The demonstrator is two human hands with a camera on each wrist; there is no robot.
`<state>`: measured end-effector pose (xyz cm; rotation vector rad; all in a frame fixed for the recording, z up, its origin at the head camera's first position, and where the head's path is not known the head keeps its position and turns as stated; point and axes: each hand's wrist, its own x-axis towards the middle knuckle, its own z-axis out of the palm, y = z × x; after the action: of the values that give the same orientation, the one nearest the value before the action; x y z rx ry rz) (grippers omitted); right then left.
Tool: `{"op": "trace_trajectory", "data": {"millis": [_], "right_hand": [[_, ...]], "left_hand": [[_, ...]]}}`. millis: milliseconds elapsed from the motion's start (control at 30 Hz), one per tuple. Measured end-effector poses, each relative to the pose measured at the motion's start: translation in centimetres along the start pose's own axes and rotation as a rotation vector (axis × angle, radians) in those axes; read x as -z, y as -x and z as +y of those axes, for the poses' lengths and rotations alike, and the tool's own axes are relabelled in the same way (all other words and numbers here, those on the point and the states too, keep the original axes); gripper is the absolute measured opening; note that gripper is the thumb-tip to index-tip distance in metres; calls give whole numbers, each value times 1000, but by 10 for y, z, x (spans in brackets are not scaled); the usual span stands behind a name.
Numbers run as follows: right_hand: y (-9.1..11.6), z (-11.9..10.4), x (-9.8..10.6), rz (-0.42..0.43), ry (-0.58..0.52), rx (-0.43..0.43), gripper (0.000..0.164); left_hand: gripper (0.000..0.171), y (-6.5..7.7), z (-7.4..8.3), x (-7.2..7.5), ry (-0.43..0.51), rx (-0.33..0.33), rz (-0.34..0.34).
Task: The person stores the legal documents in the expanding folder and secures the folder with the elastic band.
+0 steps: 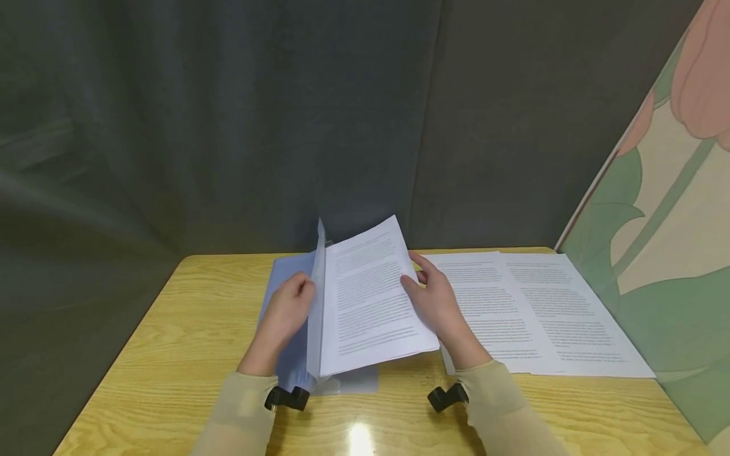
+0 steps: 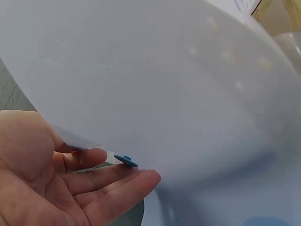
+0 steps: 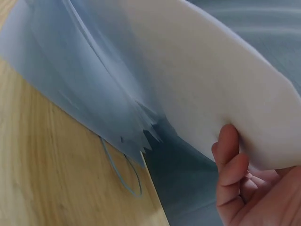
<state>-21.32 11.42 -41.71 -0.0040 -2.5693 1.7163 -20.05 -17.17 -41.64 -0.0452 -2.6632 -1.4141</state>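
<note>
My left hand (image 1: 291, 304) pinches the raised edge of a translucent blue plastic document folder (image 1: 315, 310). A small blue button (image 2: 125, 160) on that folder shows close to the fingers in the left wrist view. On the other side, my right hand (image 1: 436, 301) grips the right edge of some printed sheets (image 1: 371, 291), thumb on the printed face and fingers behind. These sheets stand tilted, their left side against the upright plastic flap. From below, the right wrist view shows the paper's blank back (image 3: 211, 70) and the folder's layered pockets (image 3: 103, 61).
Two overlapping printed pages (image 1: 559, 310) lie to the right on the wooden table (image 1: 188, 323). A thin cord loop (image 3: 117, 174) hangs from the folder's edge. A dark curtain (image 1: 285, 126) stands behind the table, and a floral panel (image 1: 673, 253) borders the right side.
</note>
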Motion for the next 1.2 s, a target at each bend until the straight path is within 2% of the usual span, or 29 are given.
{"op": "trace_trajectory", "data": {"millis": [300, 600, 900, 1200], "right_hand": [[5, -4, -22, 30, 7, 14, 63], [11, -5, -39, 59, 34, 21, 63], [15, -5, -48, 93, 53, 42, 64], [17, -3, -53, 58, 63, 62, 66]], "left_hand": [[22, 0, 2, -3, 0, -24, 19], [20, 0, 8, -13, -70, -117, 40], [23, -2, 16, -21, -93, -135, 62], [21, 1, 22, -25, -78, -142, 51]]}}
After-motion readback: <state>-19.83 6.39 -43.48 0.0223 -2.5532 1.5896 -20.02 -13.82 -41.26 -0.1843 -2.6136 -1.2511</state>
